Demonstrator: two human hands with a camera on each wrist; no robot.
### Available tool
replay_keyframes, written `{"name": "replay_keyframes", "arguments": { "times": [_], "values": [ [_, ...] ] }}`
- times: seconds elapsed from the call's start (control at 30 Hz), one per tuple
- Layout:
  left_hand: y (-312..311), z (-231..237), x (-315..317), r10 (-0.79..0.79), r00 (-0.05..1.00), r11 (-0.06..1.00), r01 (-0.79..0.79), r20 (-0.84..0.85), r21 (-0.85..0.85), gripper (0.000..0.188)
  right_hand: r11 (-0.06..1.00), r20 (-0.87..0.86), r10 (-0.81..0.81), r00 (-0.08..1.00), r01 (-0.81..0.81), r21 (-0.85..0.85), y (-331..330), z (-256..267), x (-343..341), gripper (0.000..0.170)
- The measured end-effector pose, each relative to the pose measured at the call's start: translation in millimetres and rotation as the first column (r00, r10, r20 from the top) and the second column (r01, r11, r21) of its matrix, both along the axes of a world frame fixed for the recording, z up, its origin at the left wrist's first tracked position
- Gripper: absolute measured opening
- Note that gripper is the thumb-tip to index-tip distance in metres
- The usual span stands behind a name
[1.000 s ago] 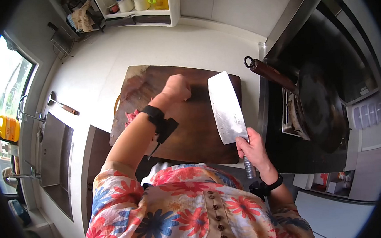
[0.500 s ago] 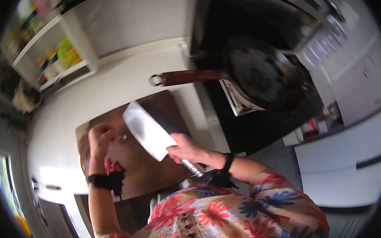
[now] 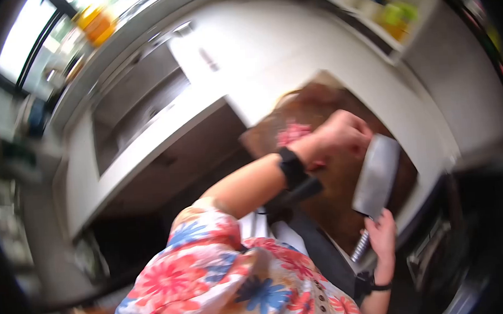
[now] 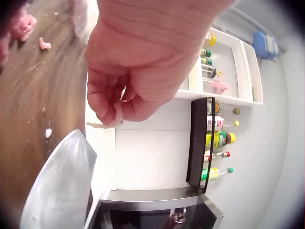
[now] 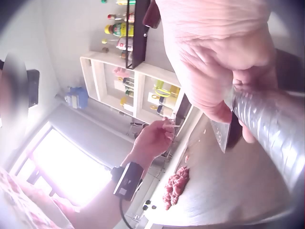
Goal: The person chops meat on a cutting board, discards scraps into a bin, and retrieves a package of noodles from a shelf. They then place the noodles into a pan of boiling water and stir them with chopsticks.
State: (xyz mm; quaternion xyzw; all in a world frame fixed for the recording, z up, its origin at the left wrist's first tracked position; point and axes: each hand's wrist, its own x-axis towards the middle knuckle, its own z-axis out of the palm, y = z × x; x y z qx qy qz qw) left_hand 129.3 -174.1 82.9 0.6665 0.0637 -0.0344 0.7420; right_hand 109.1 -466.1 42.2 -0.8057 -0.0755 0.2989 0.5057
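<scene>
My left hand (image 3: pixel 342 133) is raised over the wooden cutting board (image 3: pixel 336 206), close beside the far end of a cleaver blade (image 3: pixel 378 169). Its thumb and fingertips pinch a small pale strip (image 4: pixel 118 113), seen in the left wrist view. My right hand (image 3: pixel 383 236) grips the cleaver's ribbed metal handle (image 5: pixel 271 126), with the broad blade above the board. A pile of chopped pink meat (image 5: pixel 176 187) lies on the board, partly behind the left forearm in the head view. Small scraps (image 4: pixel 44 44) are scattered near it.
A sink (image 3: pixel 138 100) is set in the white counter at the left. Behind the board stands a white shelf (image 4: pixel 238 71) with bottles and jars. The dark stove (image 3: pixel 467 207) is to the right, blurred. A yellow jug (image 3: pixel 96 23) stands by the window.
The head view has swung right and then back left, with blur. My left hand is now much nearer the cleaver blade than half a second ago. The right hand keeps its grip on the cleaver.
</scene>
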Motion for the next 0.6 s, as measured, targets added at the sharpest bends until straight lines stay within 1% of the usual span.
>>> {"name": "replay_keyframes", "arguments": {
  "times": [0.03,0.07,0.1,0.17,0.23,0.27,0.3,0.37,0.4,0.43,0.5,0.57,0.6],
  "values": [
    [3,0,-13,0.017,1.000,0.994,-0.017,0.003,-0.109,0.007,0.998,0.007,0.017,1.000,-0.016,-0.062,-2,-2,4,0.031],
    [4,-5,-24,0.041,0.999,0.988,-0.038,0.019,-0.151,0.006,0.946,0.237,0.219,0.946,-0.146,-0.291,-15,-16,13,0.025],
    [8,-8,-36,0.064,0.998,0.964,-0.065,-0.009,-0.258,0.005,0.896,0.332,0.296,0.895,-0.140,-0.421,-4,0,10,0.023],
    [23,4,-65,0.132,0.989,0.946,-0.144,-0.060,-0.290,0.004,0.831,0.298,0.381,0.875,-0.183,-0.525,10,10,16,0.023],
    [31,-2,-87,0.142,0.987,0.887,-0.162,-0.080,-0.433,0.004,0.809,0.294,0.428,0.855,-0.217,-0.546,-6,8,27,0.022],
    [36,1,-99,0.149,0.981,0.898,-0.185,-0.121,-0.398,0.004,0.845,0.381,0.431,0.818,-0.218,-0.488,-10,2,30,0.022],
    [43,-3,-109,0.171,0.978,0.888,-0.206,-0.121,-0.410,0.004,0.833,0.377,0.456,0.806,-0.238,-0.499,-4,8,29,0.022],
    [53,-14,-128,0.220,0.972,0.839,-0.232,-0.083,-0.493,0.005,0.711,0.172,0.443,0.880,-0.229,-0.664,8,24,28,0.023],
    [58,-13,-140,0.240,0.967,0.832,-0.248,-0.080,-0.497,0.005,0.803,0.220,0.406,0.887,-0.232,-0.549,0,12,32,0.024],
    [64,-10,-154,0.286,0.956,0.823,-0.277,-0.060,-0.496,0.005,0.825,0.260,0.395,0.881,-0.217,-0.521,-12,-3,42,0.025],
    [74,-10,-181,0.366,0.929,0.801,-0.342,-0.049,-0.491,0.005,0.727,0.188,0.404,0.895,-0.190,-0.660,-3,11,38,0.022],
    [88,-13,-211,0.373,0.927,0.776,-0.338,-0.044,-0.533,0.006,0.703,0.192,0.414,0.890,-0.178,-0.689,-16,-1,56,0.018],
    [97,-7,-233,0.389,0.920,0.770,-0.352,-0.045,-0.532,0.006,0.749,0.301,0.395,0.868,-0.115,-0.652,-37,-15,75,0.018]
  ]
}}
